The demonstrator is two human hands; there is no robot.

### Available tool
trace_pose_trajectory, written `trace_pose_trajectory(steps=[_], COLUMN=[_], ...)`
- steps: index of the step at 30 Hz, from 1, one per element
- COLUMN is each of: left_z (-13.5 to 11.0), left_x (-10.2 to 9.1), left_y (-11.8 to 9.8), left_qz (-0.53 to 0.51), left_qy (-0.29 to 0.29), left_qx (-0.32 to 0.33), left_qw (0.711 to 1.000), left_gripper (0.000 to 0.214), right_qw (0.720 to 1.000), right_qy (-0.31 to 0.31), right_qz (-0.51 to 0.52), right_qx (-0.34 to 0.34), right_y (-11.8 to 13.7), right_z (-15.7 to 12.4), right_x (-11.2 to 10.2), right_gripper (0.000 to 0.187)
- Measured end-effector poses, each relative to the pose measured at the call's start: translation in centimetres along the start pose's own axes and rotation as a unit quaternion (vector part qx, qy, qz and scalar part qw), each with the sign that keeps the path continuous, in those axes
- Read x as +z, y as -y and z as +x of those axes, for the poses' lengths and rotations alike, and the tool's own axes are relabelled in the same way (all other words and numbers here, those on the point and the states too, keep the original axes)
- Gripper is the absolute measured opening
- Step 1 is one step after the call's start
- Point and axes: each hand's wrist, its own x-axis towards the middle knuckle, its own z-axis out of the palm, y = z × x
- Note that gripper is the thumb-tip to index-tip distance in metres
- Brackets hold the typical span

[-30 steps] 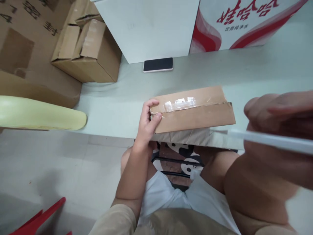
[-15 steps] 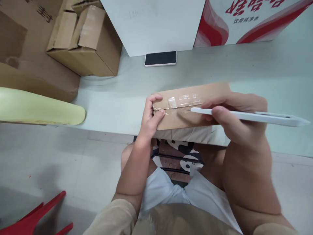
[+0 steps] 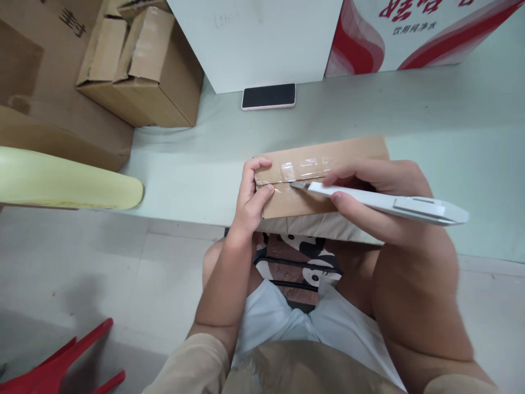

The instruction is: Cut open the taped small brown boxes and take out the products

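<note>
A flat brown cardboard box [image 3: 320, 158] sealed with clear tape lies at the near edge of the pale green table [image 3: 197, 169]. My left hand [image 3: 250, 200] grips the box's left end, fingers curled over its top edge. My right hand [image 3: 385, 210] is closed round a white utility knife [image 3: 381, 201]. The knife's blade tip rests on the taped seam near the box's left end, close to my left thumb. Part of the box's right half is hidden behind my right hand.
A phone [image 3: 268, 96] lies face up further back on the table, before a white box [image 3: 258, 38] and a red-and-white carton [image 3: 410, 27]. Open cardboard boxes [image 3: 135, 65] stand at the left. A pale yellow-green chair back [image 3: 69, 183] and a red chair [image 3: 61, 366] are at the left.
My right hand came down from close to the camera onto the box with the knife. The blade has slid leftward along the taped seam. My left hand has kept its hold.
</note>
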Motion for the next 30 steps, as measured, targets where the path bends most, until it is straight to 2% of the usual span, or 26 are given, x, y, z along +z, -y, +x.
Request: trace_pose_trajectory(steps=[8,14,30], left_z=[-0.02,-0.03,0.09], left_x=[-0.20,-0.08,-0.11], left_y=[-0.20,-0.30,0.12], left_qz=[0.012,0.026,0.018], left_qy=[0.007,-0.004,-0.003], left_qx=[0.012,0.012,0.011], left_qw=[1.000,1.000,1.000], left_gripper=[0.045,0.047,0.047], right_qw=[1.000,1.000,0.999], right_qy=[-0.013,0.018,0.024], right_qz=[-0.006,-0.014,-0.036], right_qx=[0.003,0.006,-0.009], right_y=[0.05,-0.29,-0.26], right_z=[-0.09,0.27,0.45], right_x=[-0.09,0.18,-0.01], right_gripper=[0.005,0.003,0.004])
